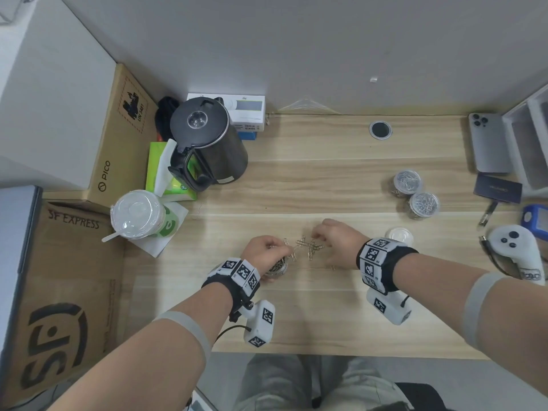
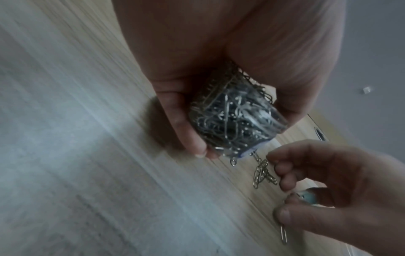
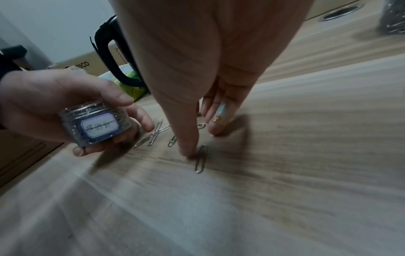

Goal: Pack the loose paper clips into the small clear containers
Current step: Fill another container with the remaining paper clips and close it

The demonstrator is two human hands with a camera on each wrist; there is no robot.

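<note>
My left hand (image 1: 262, 250) grips a small clear container (image 1: 277, 266) packed with paper clips, tilted just above the desk; it has a blue-edged label (image 3: 99, 127) and its mouth points toward the loose clips (image 2: 263, 173). Several loose paper clips (image 1: 308, 247) lie on the wooden desk between both hands. My right hand (image 1: 332, 241) reaches down onto them. Its thumb tip (image 3: 188, 153) touches the desk beside one clip (image 3: 201, 158), and its fingers (image 3: 217, 124) rest on the desk behind the others. It holds nothing that I can see.
Two lidded containers full of clips (image 1: 415, 192) stand at the right, with a loose clear lid (image 1: 399, 235) nearer my right wrist. A black kettle (image 1: 207, 143), a lidded cup (image 1: 138, 213) and cardboard boxes crowd the left. A phone (image 1: 486, 143) and a white controller (image 1: 516, 250) lie at the far right.
</note>
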